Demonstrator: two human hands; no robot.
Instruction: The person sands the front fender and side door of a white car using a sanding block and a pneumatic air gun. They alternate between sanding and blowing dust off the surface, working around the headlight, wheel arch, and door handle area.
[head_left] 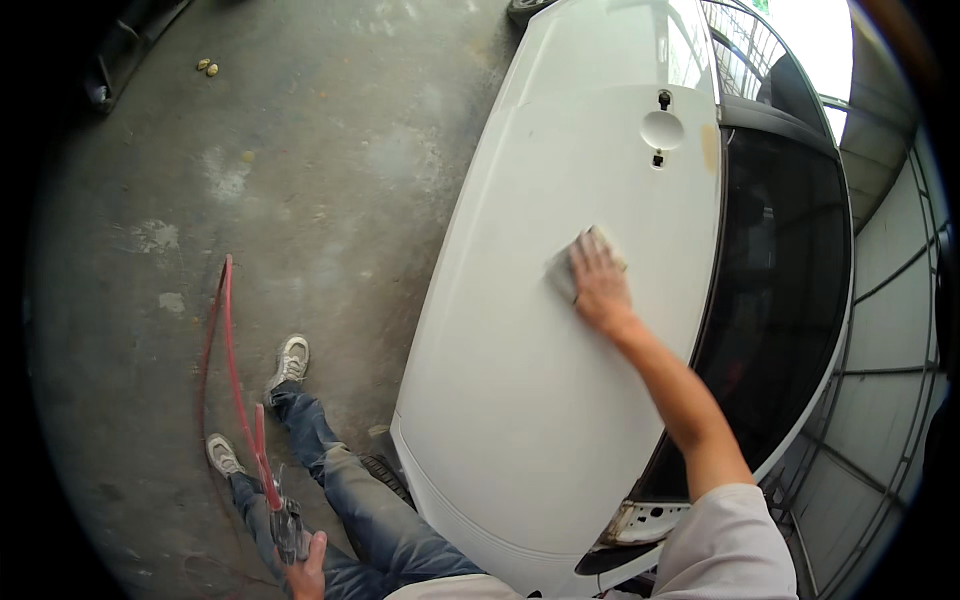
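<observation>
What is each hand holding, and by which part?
Left hand: the tool, by the end away from its hose. Right hand: flat over a pad on the door; any edge grip is unclear.

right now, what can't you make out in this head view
All in the head view:
Pale pad: mostly covered by the right hand, so its full shape is hidden.
Left hand: cut off by the lower edge.
Dark tool: its grip is partly hidden by the left hand.
Whatever lies behind the dark window: hidden by the glass.
Two small yellowish things on the floor: too small to identify.
</observation>
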